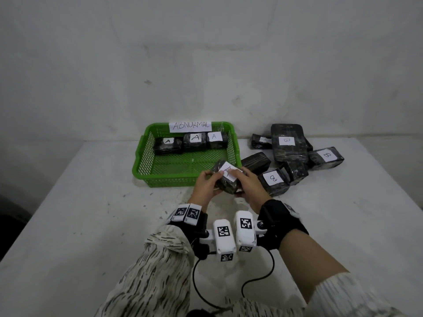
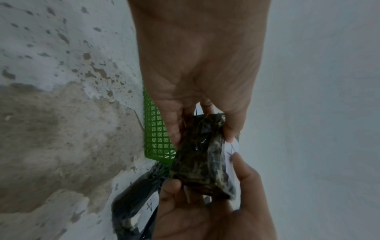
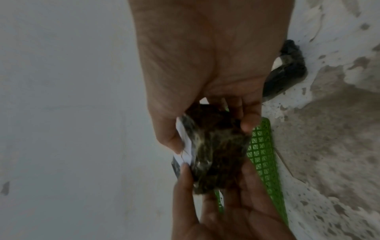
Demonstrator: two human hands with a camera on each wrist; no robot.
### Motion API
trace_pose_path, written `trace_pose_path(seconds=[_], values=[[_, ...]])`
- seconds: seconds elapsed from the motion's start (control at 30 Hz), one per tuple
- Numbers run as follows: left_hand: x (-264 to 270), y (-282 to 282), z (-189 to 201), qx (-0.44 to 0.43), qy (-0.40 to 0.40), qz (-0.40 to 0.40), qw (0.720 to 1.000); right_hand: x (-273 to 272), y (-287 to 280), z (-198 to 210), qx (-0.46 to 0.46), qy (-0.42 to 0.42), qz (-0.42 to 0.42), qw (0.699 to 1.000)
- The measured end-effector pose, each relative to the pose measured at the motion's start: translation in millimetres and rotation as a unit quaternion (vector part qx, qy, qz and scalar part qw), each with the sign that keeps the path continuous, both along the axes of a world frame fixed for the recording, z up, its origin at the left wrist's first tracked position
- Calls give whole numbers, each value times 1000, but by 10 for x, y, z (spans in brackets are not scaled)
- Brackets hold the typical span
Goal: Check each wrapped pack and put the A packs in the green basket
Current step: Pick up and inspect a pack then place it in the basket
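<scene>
Both hands hold one dark wrapped pack (image 1: 225, 184) just above the green basket's (image 1: 160, 179) front right corner. My left hand (image 1: 208, 183) grips its left end and my right hand (image 1: 249, 184) grips its right end. The right thumb lies across its white label (image 1: 229, 171), so the letter is partly hidden. Three packs marked A (image 1: 168, 145) (image 1: 194, 140) (image 1: 216, 139) lie along the basket's back wall. The left wrist view shows the pack (image 2: 201, 159) pinched between thumb and fingers, and so does the right wrist view (image 3: 218, 154).
A pile of wrapped packs lies right of the basket: a large B pack (image 1: 288, 143), a B pack (image 1: 326, 156) at far right, a B pack (image 1: 273, 180) in front, and an unlabelled one (image 1: 255, 162) beside the basket. A paper sign (image 1: 190, 126) stands on the back rim.
</scene>
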State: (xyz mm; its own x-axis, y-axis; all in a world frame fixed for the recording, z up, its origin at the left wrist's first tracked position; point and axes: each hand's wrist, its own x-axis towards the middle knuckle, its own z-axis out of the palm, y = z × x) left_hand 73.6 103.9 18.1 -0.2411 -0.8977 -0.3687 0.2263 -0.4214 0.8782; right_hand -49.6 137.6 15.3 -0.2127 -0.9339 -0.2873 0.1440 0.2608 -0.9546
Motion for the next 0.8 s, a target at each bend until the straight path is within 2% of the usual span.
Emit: trace_pose_path(seconds=[0.2,0.37,0.63,0.73,0.8], values=[[93,-36,7,11,3,-51,999,-60,10,-5,-2,-61,14,998],[128,-110,39,0,11,-41,999,-46,-38,40,4,-93,25,995],[123,-135,99,-14,13,-44,999,-55,-102,148,-12,-91,38,995],[138,-214,184,-32,24,-48,998,-73,-148,285,-15,-113,65,991],[154,-281,264,-37,22,-63,997,-99,-216,405,-18,-90,57,994]])
